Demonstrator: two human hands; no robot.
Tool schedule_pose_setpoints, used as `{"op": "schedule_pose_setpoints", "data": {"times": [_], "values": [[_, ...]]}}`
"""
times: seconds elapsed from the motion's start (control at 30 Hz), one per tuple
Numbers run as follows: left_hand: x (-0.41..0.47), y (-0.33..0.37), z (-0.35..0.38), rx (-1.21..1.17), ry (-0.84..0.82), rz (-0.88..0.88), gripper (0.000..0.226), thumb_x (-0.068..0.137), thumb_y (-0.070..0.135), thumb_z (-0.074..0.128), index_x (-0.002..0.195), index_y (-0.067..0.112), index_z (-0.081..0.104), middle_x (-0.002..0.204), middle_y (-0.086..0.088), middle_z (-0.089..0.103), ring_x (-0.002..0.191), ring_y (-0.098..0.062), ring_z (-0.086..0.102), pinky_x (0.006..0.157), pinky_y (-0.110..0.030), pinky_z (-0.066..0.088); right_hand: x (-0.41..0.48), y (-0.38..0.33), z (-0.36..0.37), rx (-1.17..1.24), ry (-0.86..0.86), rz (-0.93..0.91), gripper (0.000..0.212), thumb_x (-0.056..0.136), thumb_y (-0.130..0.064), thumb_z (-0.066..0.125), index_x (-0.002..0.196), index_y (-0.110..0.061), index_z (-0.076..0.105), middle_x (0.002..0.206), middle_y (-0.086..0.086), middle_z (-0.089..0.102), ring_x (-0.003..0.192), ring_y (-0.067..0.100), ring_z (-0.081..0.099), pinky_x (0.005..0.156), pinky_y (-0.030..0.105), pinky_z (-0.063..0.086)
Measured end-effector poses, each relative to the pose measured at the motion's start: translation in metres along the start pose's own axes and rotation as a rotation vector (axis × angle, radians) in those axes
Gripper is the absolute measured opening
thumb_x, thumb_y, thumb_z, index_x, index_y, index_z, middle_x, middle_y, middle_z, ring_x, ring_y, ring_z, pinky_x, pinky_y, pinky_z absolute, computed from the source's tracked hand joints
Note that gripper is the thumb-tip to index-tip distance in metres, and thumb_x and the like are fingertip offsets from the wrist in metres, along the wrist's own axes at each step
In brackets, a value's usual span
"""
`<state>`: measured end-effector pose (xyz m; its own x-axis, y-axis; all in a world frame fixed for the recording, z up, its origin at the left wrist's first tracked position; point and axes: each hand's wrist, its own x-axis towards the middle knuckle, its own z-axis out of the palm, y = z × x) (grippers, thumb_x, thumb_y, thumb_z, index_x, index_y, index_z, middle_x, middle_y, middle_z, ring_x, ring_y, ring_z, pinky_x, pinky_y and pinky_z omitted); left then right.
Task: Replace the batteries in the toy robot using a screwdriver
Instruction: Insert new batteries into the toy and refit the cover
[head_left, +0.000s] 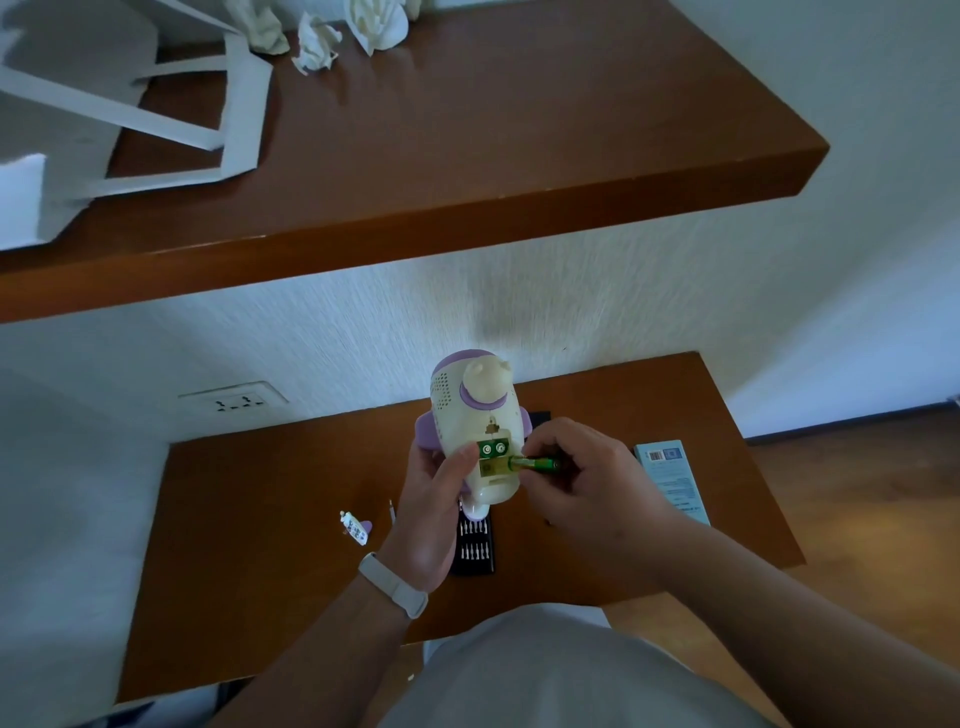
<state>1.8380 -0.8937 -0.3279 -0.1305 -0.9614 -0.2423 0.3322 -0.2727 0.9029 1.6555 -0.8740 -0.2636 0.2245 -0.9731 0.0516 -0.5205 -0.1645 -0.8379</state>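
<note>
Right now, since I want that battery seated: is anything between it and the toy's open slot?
Nothing visible. The battery, pinched by the right hand, points at the open slot; the left hand rests its thumb beside it, not across.

The toy robot (475, 431) is above the table (249, 571) — bit case (472, 548) beneath, box (674, 480) right, small part (356, 528) left.

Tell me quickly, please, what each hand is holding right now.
Left hand: grips the toy robot, thumb beside its open battery compartment.
Right hand: pinches a green battery at that compartment.
</note>
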Motion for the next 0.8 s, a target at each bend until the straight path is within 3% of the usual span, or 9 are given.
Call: {"op": "schedule_pose_setpoints", "data": {"times": [0.07, 0.27, 0.5, 0.7, 0.8], "values": [[-0.0009, 0.0007, -0.0001, -0.008, -0.001, -0.005, 0.048, 0.085, 0.035, 0.07, 0.13, 0.034, 0.057, 0.129, -0.004, 0.065, 0.117, -0.024, 0.065, 0.086, -0.033, 0.057, 0.0009, -0.0003, 0.001, 0.014, 0.003, 0.021, 0.016, 0.088, -0.02, 0.071, 0.099, -0.025, 0.06, 0.085, -0.019, 0.059, 0.076, -0.004, 0.059, 0.059, 0.011, 0.048], [-0.0035, 0.0029, 0.0001, -0.013, -0.011, -0.014, 0.047, 0.085, 0.034, 0.07, 0.131, 0.032, 0.057, 0.13, -0.007, 0.064, 0.117, -0.026, 0.065, 0.085, -0.031, 0.057, 0.0017, -0.0029, 0.004, 0.014, 0.007, -0.005, 0.018, 0.088, -0.019, 0.072, 0.103, -0.021, 0.063, 0.094, -0.025, 0.057, 0.092, -0.01, 0.057, 0.066, 0.006, 0.047], [-0.0052, 0.0023, -0.0014, -0.009, -0.004, -0.016, 0.053, 0.086, 0.034, 0.071, 0.135, 0.029, 0.053, 0.132, -0.008, 0.063, 0.12, -0.027, 0.063, 0.086, -0.033, 0.057, -0.0034, -0.003, 0.0047, 0.01, 0.007, -0.004, 0.018, 0.088, -0.018, 0.072, 0.105, -0.019, 0.065, 0.095, -0.023, 0.057, 0.091, -0.012, 0.055, 0.067, 0.006, 0.047], [-0.0059, -0.0004, 0.0, 0.015, -0.018, -0.023, 0.048, 0.086, 0.038, 0.07, 0.132, 0.034, 0.055, 0.129, -0.004, 0.064, 0.119, -0.024, 0.064, 0.086, -0.031, 0.057, -0.0023, -0.0045, 0.0092, -0.027, -0.012, -0.015, 0.022, 0.09, -0.019, 0.07, 0.111, -0.018, 0.066, 0.104, -0.014, 0.058, 0.1, -0.002, 0.055, 0.077, 0.008, 0.048], [-0.0066, -0.0018, 0.0001, 0.02, -0.023, -0.026, 0.051, 0.086, 0.041, 0.072, 0.134, 0.034, 0.055, 0.131, -0.005, 0.064, 0.119, -0.025, 0.063, 0.087, -0.032, 0.057, -0.0024, -0.0056, 0.0095, -0.015, -0.003, 0.011, 0.021, 0.09, -0.021, 0.07, 0.111, -0.019, 0.065, 0.104, -0.017, 0.057, 0.103, -0.006, 0.053, 0.076, 0.006, 0.048]]}}
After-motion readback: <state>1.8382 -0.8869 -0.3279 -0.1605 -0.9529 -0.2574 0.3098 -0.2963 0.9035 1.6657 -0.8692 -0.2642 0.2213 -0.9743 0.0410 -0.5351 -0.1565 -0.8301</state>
